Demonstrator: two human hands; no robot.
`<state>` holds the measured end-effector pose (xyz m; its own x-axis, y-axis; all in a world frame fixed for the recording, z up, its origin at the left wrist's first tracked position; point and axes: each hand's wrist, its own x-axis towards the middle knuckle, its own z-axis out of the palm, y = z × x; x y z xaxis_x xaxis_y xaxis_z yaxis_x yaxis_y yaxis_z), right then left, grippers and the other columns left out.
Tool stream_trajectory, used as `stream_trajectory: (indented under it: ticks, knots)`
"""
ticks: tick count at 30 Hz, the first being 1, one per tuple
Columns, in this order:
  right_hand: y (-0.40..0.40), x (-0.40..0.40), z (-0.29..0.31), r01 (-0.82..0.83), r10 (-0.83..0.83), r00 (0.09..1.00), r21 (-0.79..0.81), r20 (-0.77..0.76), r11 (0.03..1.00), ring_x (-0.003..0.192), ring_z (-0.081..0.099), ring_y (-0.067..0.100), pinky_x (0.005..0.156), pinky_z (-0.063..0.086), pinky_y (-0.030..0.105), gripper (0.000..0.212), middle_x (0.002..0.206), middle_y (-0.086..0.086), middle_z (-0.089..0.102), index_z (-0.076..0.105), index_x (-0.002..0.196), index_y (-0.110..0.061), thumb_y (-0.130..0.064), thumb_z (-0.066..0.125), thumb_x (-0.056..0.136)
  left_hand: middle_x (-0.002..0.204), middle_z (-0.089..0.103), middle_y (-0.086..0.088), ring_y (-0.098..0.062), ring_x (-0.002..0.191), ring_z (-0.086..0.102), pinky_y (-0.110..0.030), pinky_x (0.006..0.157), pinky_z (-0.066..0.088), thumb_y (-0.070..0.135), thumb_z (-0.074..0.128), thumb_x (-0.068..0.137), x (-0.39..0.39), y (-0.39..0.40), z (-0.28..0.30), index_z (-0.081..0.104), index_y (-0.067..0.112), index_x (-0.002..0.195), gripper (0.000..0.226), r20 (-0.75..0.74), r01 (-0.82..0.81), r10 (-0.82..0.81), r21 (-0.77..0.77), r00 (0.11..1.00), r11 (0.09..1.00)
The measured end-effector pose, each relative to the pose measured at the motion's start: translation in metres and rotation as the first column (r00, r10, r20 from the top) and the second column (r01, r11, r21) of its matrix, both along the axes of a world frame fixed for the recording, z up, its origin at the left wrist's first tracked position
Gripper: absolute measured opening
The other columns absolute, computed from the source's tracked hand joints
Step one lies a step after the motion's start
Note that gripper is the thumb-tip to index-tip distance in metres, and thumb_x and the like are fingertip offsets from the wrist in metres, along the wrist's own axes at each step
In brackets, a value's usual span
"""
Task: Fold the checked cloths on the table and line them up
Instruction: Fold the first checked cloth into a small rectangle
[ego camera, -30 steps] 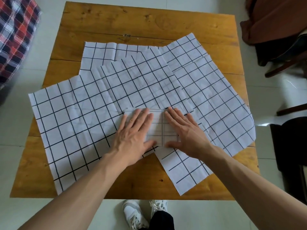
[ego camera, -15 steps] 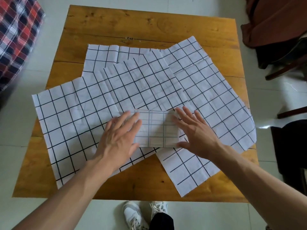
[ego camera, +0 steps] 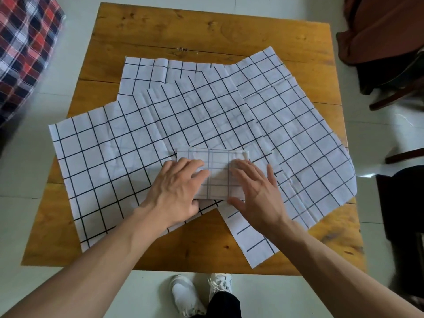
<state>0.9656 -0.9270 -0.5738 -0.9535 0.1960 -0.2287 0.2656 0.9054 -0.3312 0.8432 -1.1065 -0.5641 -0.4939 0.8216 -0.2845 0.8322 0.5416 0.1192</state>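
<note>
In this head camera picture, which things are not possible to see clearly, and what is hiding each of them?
- Folded cloth, head view: its near corners lie under the left hand and right hand, so neither grip can be judged.
- Spread cloths: they overlap, so their count is uncertain.
- Red checked fabric: cut off by the left edge.
- Brown object: cut off by the top and right edges.
- Small item on the table: too small to identify.

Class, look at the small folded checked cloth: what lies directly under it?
The folded cloth rests on spread, overlapping checked cloths, with both hands, left hand and right hand, flat on it. Which sheet is directly beneath is covered.
</note>
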Motion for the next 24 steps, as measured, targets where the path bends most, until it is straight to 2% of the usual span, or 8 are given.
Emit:
stream_trajectory:
  ticks: [4, 9, 11, 14, 17, 19, 21, 24]
  knots:
    - [0.002, -0.001, 0.0, 0.016, -0.016, 1.0, -0.009, 0.009, 1.0, 0.15, 0.013, 0.014, 0.121, -0.003, 0.053, 0.076, 0.158, -0.007, 0.027, 0.037, 0.146, -0.025, -0.045, 0.072, 0.082, 0.14, 0.05, -0.004, -0.026, 0.124, 0.048, -0.045, 0.099, 0.041, 0.025, 0.084, 0.056, 0.002, 0.003, 0.002, 0.053, 0.021, 0.134, 0.084, 0.001, 0.05, -0.05, -0.026, 0.999, 0.998]
    - [0.004, -0.001, 0.002, 0.011, -0.011, 1.0, -0.03, 0.025, 0.999, 0.15, 0.009, 0.013, 0.122, -0.003, 0.05, 0.077, 0.159, -0.009, 0.023, 0.033, 0.148, -0.027, -0.045, 0.071, 0.083, 0.157, 0.022, -0.002, -0.025, 0.14, 0.025, -0.042, 0.113, 0.023, 0.007, 0.073, 0.071, 0.004, 0.007, 0.003, 0.028, 0.024, 0.149, 0.091, -0.003, 0.039, -0.04, -0.063, 0.999, 0.997]
    - [0.004, -0.001, 0.002, 0.003, -0.002, 1.0, -0.034, 0.028, 0.999, 0.15, 0.009, 0.013, 0.122, -0.003, 0.049, 0.08, 0.159, -0.009, 0.023, 0.032, 0.148, -0.027, -0.048, 0.07, 0.082, 0.154, 0.03, -0.003, -0.025, 0.138, 0.032, -0.042, 0.11, 0.029, 0.005, 0.078, 0.067, 0.006, 0.006, 0.003, 0.035, 0.022, 0.145, 0.091, -0.022, 0.032, -0.033, -0.055, 0.999, 0.998]
    - [0.005, 0.0, 0.0, -0.014, 0.015, 1.0, -0.041, 0.021, 0.999, 0.15, 0.008, 0.014, 0.123, 0.001, 0.049, 0.086, 0.159, -0.009, 0.022, 0.03, 0.15, -0.028, -0.055, 0.07, 0.079, 0.126, 0.06, -0.007, -0.027, 0.111, 0.057, -0.041, 0.092, 0.045, 0.003, 0.084, 0.055, 0.005, -0.002, -0.002, 0.06, 0.013, 0.116, 0.066, -0.046, -0.011, 0.014, 0.073, 0.999, 0.997]
    - [0.005, 0.002, -0.002, -0.022, 0.023, 1.0, -0.058, 0.007, 0.998, 0.15, 0.012, 0.018, 0.123, 0.008, 0.048, 0.087, 0.159, -0.005, 0.025, 0.032, 0.15, -0.024, -0.054, 0.071, 0.078, 0.092, 0.065, -0.003, -0.025, 0.083, 0.059, -0.039, 0.077, 0.046, 0.006, 0.081, 0.063, 0.006, -0.008, -0.005, 0.063, 0.012, 0.09, 0.033, -0.063, -0.029, 0.045, 0.233, 0.997, 0.972]
    - [0.006, 0.002, -0.001, -0.039, 0.036, 0.998, -0.051, -0.059, 0.998, 0.145, 0.028, 0.023, 0.12, 0.023, 0.05, 0.075, 0.152, 0.001, 0.039, 0.046, 0.142, -0.02, -0.045, 0.075, 0.078, 0.081, 0.062, 0.001, -0.023, 0.075, 0.056, -0.037, 0.073, 0.044, 0.006, 0.077, 0.07, 0.008, -0.009, -0.003, 0.061, 0.015, 0.085, 0.024, -0.047, -0.076, 0.094, 0.295, 0.994, 0.952]
    - [0.006, 0.003, 0.0, -0.06, 0.05, 0.98, -0.048, -0.191, 0.997, 0.127, 0.051, 0.024, 0.106, 0.043, 0.049, 0.048, 0.133, 0.004, 0.058, 0.062, 0.124, -0.017, -0.03, 0.076, 0.08, 0.079, 0.062, 0.003, -0.02, 0.074, 0.057, -0.035, 0.071, 0.043, 0.009, 0.075, 0.076, 0.01, -0.011, 0.005, 0.06, 0.017, 0.086, 0.019, -0.013, -0.137, 0.15, 0.339, 0.989, 0.931]
    - [0.005, 0.002, 0.017, -0.05, 0.026, 0.944, -0.064, -0.329, 0.997, 0.097, 0.062, 0.019, 0.084, 0.053, 0.039, 0.02, 0.103, 0.0, 0.068, 0.072, 0.105, -0.016, -0.021, 0.069, 0.087, 0.084, 0.062, 0.005, -0.017, 0.079, 0.059, -0.035, 0.075, 0.047, 0.015, 0.068, 0.084, 0.013, -0.014, 0.032, 0.057, 0.019, 0.091, 0.014, 0.055, -0.198, 0.192, 0.377, 0.98, 0.905]
